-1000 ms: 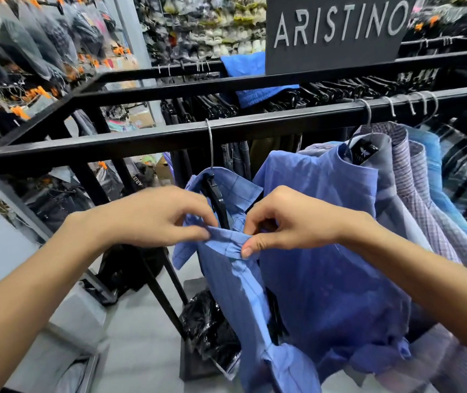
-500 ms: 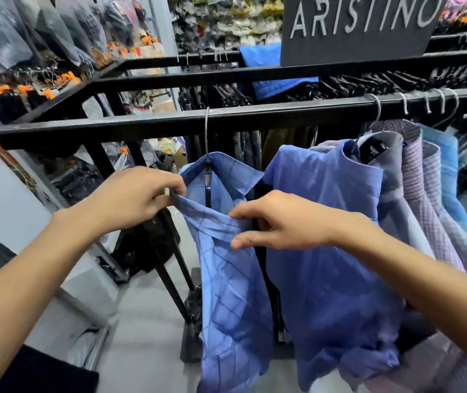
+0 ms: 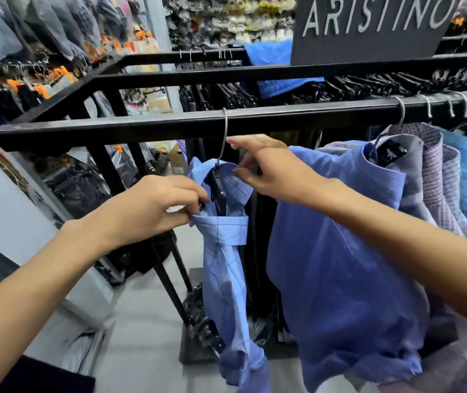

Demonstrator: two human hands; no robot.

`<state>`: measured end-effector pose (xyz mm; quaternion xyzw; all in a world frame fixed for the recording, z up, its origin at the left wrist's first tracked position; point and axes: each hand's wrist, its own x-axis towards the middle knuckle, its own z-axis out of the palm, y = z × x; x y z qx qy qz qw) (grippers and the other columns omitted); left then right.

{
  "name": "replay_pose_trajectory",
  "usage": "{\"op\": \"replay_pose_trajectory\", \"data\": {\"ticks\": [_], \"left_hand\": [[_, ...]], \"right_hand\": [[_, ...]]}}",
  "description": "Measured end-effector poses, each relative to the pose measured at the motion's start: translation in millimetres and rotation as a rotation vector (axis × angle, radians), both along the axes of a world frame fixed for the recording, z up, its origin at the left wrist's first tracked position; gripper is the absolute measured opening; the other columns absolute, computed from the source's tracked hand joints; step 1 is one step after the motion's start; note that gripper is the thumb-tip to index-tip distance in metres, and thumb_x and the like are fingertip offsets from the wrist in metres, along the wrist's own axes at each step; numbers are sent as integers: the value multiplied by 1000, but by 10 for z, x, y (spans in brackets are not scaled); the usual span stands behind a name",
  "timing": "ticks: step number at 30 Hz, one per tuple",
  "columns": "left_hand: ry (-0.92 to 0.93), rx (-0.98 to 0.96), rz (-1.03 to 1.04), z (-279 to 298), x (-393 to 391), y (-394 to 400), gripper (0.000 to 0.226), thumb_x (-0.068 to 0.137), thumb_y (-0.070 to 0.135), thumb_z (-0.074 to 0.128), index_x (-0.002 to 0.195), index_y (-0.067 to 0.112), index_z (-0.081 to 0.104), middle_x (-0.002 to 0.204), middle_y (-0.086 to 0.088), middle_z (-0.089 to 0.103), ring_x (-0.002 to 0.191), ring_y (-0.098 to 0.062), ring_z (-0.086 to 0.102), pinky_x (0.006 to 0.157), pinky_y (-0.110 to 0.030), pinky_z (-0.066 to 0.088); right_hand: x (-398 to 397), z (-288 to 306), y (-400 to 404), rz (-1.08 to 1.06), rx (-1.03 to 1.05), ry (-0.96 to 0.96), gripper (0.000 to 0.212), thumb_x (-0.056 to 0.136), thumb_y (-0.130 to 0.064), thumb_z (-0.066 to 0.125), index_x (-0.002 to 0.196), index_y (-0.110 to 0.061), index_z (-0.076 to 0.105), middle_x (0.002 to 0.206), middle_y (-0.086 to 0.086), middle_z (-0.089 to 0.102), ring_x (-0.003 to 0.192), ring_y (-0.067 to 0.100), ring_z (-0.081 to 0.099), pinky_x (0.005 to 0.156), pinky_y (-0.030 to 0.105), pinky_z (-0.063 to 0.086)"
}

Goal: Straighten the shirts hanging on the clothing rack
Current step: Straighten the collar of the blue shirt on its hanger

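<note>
The left hand point(image 3: 153, 205) is curled nearly closed, its thumb and fingertips pinching the front edge of the light blue shirt point(image 3: 226, 268) just below the collar. The right hand point(image 3: 269, 171) is loosely spread, fingers extended and reaching at the collar top beside the hanger hook point(image 3: 224, 137); whether it grips the fabric cannot be told. The light blue shirt hangs alone on its black hanger from the front rail of the black clothing rack point(image 3: 141, 129), its body narrow and bunched, the lower end crumpled. Just to its right hangs a darker blue shirt point(image 3: 340, 251), then checked and pale blue shirts packed together. An "ARISTINO" sign point(image 3: 368, 26) stands above the rack.
</note>
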<state>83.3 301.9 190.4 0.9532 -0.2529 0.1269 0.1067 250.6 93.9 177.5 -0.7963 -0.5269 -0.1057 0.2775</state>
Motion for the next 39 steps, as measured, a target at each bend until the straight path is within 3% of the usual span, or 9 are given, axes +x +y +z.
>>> {"op": "replay_pose_trajectory", "data": {"ticks": [4, 6, 11, 16, 22, 27, 32, 36, 39], "left_hand": [[68, -26, 6, 2, -26, 53, 19, 86, 19, 60, 81, 7, 74, 110, -4, 73, 92, -20, 70, 85, -3, 38], [77, -37, 10, -9, -49, 60, 24, 87, 23, 56, 82, 8, 75, 110, -3, 73, 91, -18, 69, 85, -3, 38], [42, -33, 18, -5, -89, 128, 19, 81, 20, 58, 77, 9, 73, 97, 0, 73, 83, -14, 65, 77, -16, 47], [-42, 50, 28, 20, -119, 158, 5, 78, 16, 65, 76, 14, 69, 91, 3, 70, 82, -20, 65, 69, -38, 56], [-78, 41, 23, 46, -105, 123, 9, 80, 14, 60, 77, 12, 68, 90, 2, 70, 81, -20, 65, 70, -38, 55], [-87, 101, -30, 124, -84, 9, 12, 84, 15, 58, 78, 11, 67, 86, 0, 68, 82, -24, 64, 70, -38, 53], [-164, 132, -23, 184, -86, -51, 9, 84, 4, 61, 76, 8, 64, 85, -3, 67, 83, -27, 63, 70, -40, 53], [-182, 65, -5, 169, -119, -22, 13, 86, 0, 56, 79, 6, 66, 93, -2, 71, 86, -26, 65, 76, -35, 53], [-43, -66, 104, 125, -76, -35, 25, 87, 18, 46, 83, 15, 71, 89, 7, 73, 84, -13, 67, 77, -32, 51]], "right_hand": [[123, 17, 146, 35, -6, 164, 25, 94, -16, 73, 118, -9, 72, 98, -12, 64, 64, -22, 58, 63, 0, 42], [130, -6, 194, 71, 24, 342, 11, 94, -8, 72, 105, -10, 75, 87, -16, 67, 60, -9, 68, 60, 7, 50], [188, -37, 229, 176, 110, 569, 18, 95, -7, 69, 92, -23, 75, 88, 9, 78, 85, 26, 78, 85, 36, 62], [222, 43, 93, 188, 112, 638, 13, 90, -5, 73, 99, -16, 73, 77, -9, 75, 71, 6, 70, 72, 17, 56], [244, 144, 41, -3, -55, 491, 19, 87, -61, 66, 93, -45, 73, 88, 6, 75, 75, 21, 70, 82, 56, 60], [212, 193, 70, -100, -54, 587, 30, 87, -56, 67, 89, -27, 75, 91, 13, 73, 69, 13, 60, 78, 54, 57], [297, 208, 206, -81, -53, 882, 21, 91, -27, 66, 70, -23, 69, 71, -8, 62, 69, 8, 55, 68, 21, 46], [451, 195, 211, 7, -188, 1114, 21, 96, -26, 64, 79, -15, 72, 81, 4, 70, 71, 17, 61, 65, 26, 48], [517, 40, 153, -48, -221, 1023, 24, 88, -38, 74, 86, -14, 78, 85, 9, 63, 74, 21, 50, 66, 32, 39]]}}
